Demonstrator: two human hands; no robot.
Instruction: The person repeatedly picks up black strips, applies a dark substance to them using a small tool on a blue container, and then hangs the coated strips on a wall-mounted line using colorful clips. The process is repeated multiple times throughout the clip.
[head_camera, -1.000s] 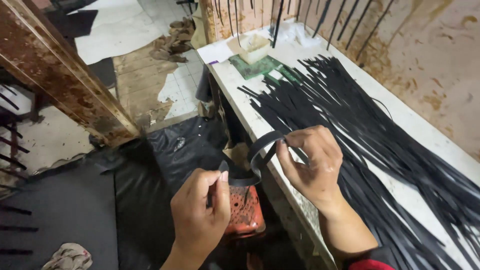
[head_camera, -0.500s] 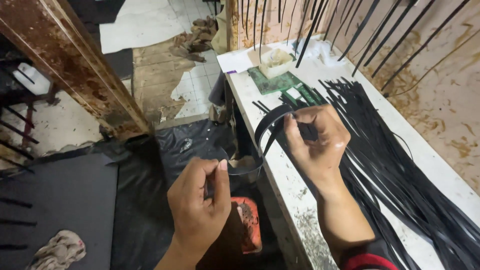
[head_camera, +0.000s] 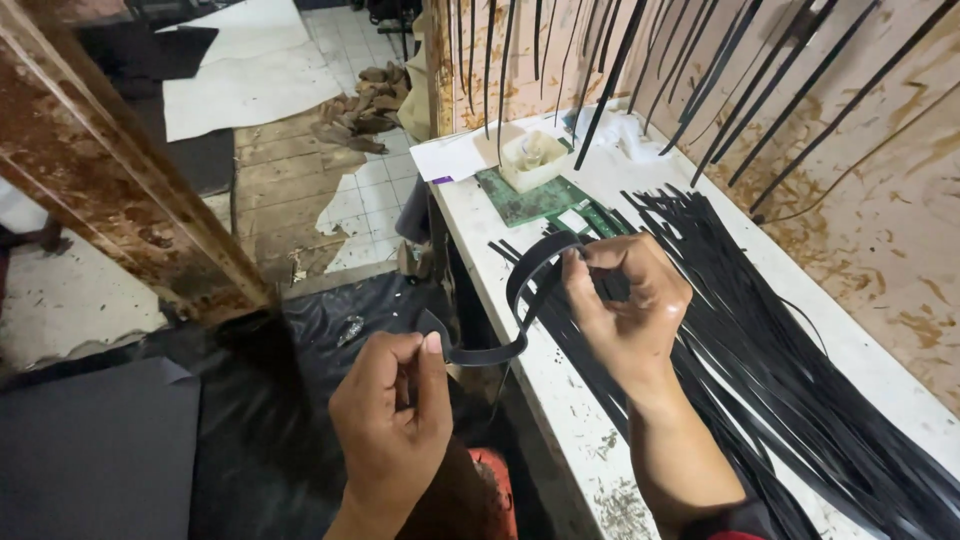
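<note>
Since earlier, both hands barely moved: left hand and right hand pinch black strip, seemingly looped between.

Small cream open box at table's far end, beside white paper sheet

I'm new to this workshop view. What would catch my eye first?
A curved black strip stretched between the left hand and right hand, centre frame. Right of them, a mass of black strips covers the white bench; a rusty beam slants at left.

Strip pile right of hand
</note>
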